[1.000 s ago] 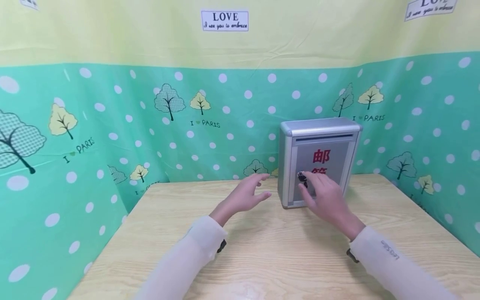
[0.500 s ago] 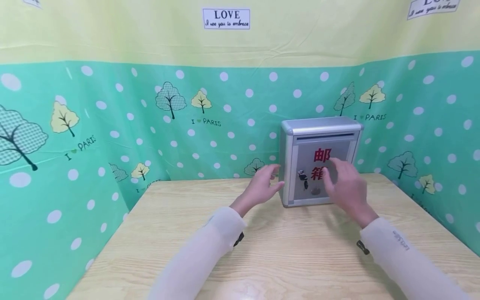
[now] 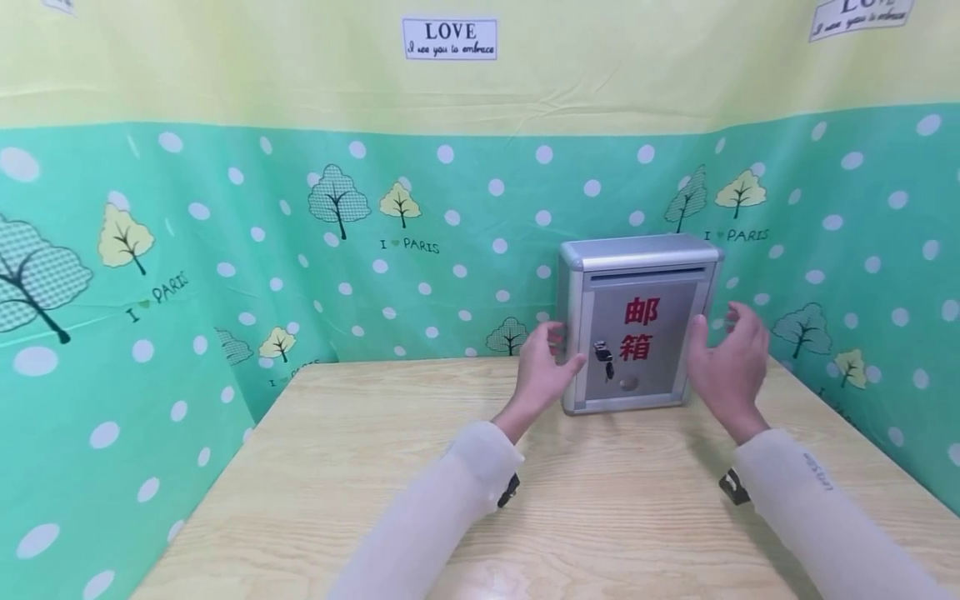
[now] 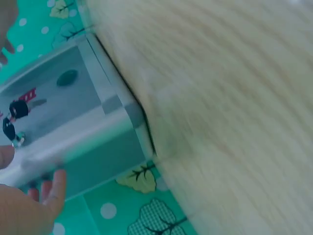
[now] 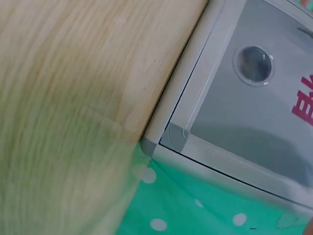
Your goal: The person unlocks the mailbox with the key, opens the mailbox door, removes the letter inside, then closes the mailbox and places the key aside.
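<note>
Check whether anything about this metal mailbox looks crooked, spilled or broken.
Nothing stands out. The mailbox stands upright on the table, its door looks shut, and keys hang at its lock. No spill or damage shows.

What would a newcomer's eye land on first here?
Probably the upright, red-lettered silver metal box, toward the back right of the pale wooden table. Then the person's left hand and right hand, at its two sides. Behind hangs dotted green and yellow cloth.
</note>
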The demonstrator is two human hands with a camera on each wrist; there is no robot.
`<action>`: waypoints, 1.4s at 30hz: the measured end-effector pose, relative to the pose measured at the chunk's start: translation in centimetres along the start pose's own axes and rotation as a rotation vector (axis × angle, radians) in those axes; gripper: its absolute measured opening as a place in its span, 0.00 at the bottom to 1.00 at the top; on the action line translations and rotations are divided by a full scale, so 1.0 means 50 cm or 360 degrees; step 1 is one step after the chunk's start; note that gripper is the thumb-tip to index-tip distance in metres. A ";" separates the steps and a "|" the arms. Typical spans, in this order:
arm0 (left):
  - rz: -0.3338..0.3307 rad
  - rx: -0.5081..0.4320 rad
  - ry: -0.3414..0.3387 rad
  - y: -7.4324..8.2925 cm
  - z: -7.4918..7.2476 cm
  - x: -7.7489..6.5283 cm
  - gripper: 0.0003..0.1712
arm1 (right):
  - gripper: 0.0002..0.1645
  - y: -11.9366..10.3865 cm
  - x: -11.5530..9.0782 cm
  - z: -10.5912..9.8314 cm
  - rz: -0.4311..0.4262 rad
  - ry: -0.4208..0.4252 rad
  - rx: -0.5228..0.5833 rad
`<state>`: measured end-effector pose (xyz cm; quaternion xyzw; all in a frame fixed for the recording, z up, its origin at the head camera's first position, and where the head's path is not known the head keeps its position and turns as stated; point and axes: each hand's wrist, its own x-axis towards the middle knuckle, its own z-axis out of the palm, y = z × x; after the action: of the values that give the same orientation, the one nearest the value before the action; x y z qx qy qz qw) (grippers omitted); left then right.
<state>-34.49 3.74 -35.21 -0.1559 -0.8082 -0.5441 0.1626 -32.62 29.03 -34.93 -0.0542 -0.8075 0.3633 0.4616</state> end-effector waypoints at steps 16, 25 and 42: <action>-0.0109 -0.0087 0.0242 0.021 0.046 -0.016 0.30 | 0.40 0.040 0.014 -0.004 0.0225 -0.0498 0.0279; -0.0145 -0.0032 0.0298 0.028 0.060 -0.015 0.27 | 0.35 0.037 0.008 -0.006 0.0232 -0.0518 0.0227; -0.0027 0.0067 0.0476 0.029 0.076 -0.024 0.18 | 0.34 0.032 0.007 -0.003 0.0224 -0.0551 0.0215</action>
<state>-33.14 7.70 -35.85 -0.0630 -0.7875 -0.5455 0.2799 -33.09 30.44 -35.64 -0.0160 -0.8428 0.4519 0.2919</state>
